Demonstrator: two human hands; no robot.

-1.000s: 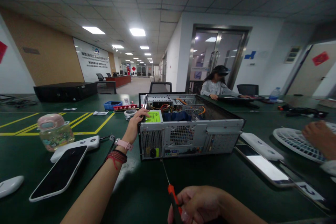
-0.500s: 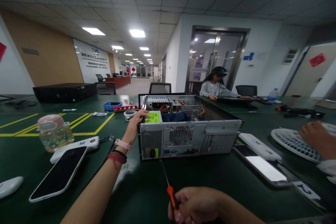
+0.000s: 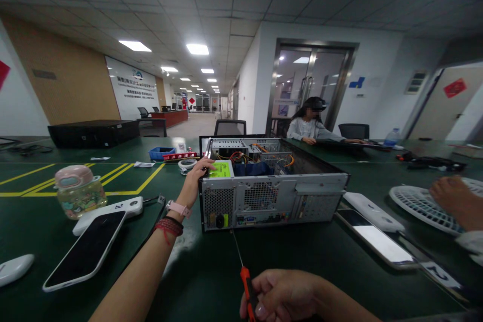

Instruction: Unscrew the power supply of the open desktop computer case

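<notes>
An open desktop computer case (image 3: 313,200) lies on the green table, its rear panel toward me and wires showing inside. My left hand (image 3: 199,171) is closed over its upper left corner, fingers resting by the power supply (image 3: 223,169) with a yellow-green label. In my right hand (image 3: 285,294) is a screwdriver (image 3: 246,282) with a red and black handle, held in closed fingers. Its thin shaft points up and away, the tip near the lower edge of the rear panel. Whether the tip touches a screw I cannot tell.
At left stand a pink-lidded bottle (image 3: 81,193), a phone (image 3: 86,249) and a white device (image 3: 109,214). Another phone (image 3: 377,236) lies right of the case. A person's hand (image 3: 455,198) is over a white fan grille (image 3: 407,201). A co-worker (image 3: 311,123) sits across the table.
Hardly anything differs. My left hand stays on the case corner and the screwdriver tip stays at the panel's lower edge, with only a slight shift of my right hand's grip.
</notes>
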